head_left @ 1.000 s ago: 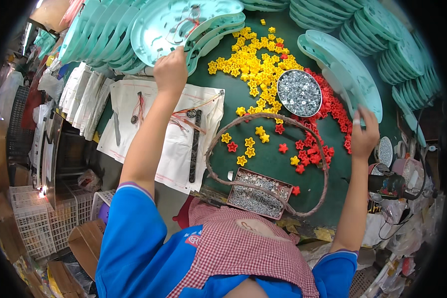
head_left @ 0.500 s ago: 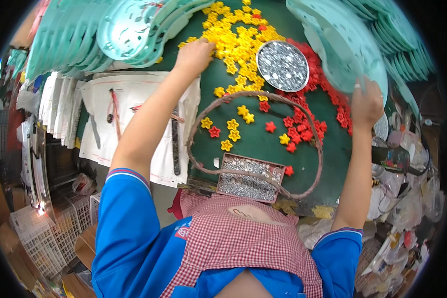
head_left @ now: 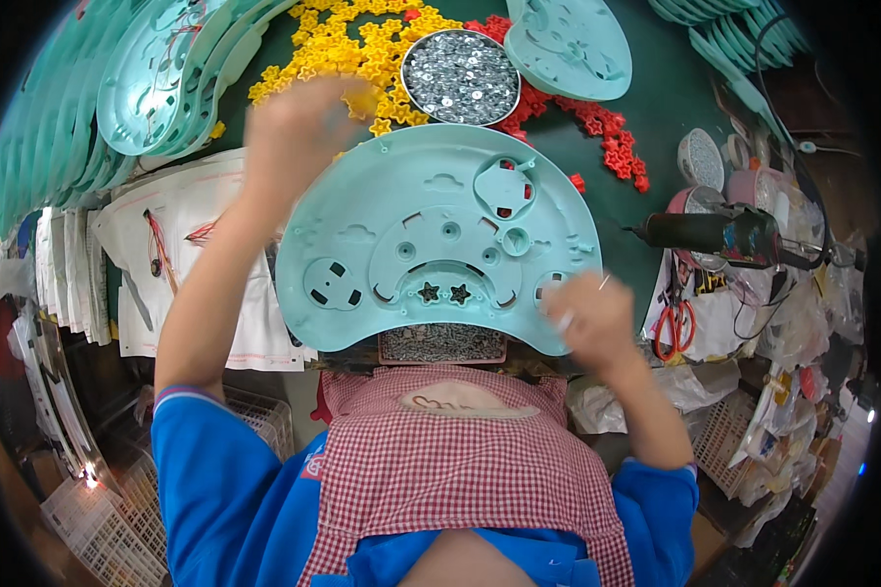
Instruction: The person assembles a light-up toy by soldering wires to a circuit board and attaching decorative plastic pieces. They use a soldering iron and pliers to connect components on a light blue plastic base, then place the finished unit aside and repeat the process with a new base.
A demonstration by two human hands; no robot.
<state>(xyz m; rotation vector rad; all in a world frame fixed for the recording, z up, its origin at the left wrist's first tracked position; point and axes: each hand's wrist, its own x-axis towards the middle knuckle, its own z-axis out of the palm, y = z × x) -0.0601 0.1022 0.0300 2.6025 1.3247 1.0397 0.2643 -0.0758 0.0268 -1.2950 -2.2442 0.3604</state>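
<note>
A teal curved plastic panel [head_left: 362, 210] lies in front of me, its moulded side with holes and posts facing up. Two star-shaped openings [head_left: 443, 293] sit near its inner curve. My left hand [head_left: 299, 132], smeared by motion, is over the panel's upper left edge beside a pile of yellow star pieces [head_left: 387, 49]. Its fingers look closed on a blurred yellow star piece [head_left: 359, 101]. At the panel's right end is my right hand [head_left: 597, 318], also blurred; its fingers overlap the rim, and I cannot tell whether they grip it.
A round dish of small metal parts [head_left: 460, 78] stands beyond the panel, near red star pieces [head_left: 612, 137]. A tray of metal parts [head_left: 440, 344] is partly under the panel. Stacked teal panels [head_left: 44, 127] stand left; a dark power tool [head_left: 715, 235] and red scissors [head_left: 673, 328] lie right.
A teal panel now lies in front of me over the brown loop and the loose stars. Both hands have come nearer, the left away from the yellow pile. The view has shifted right.
</note>
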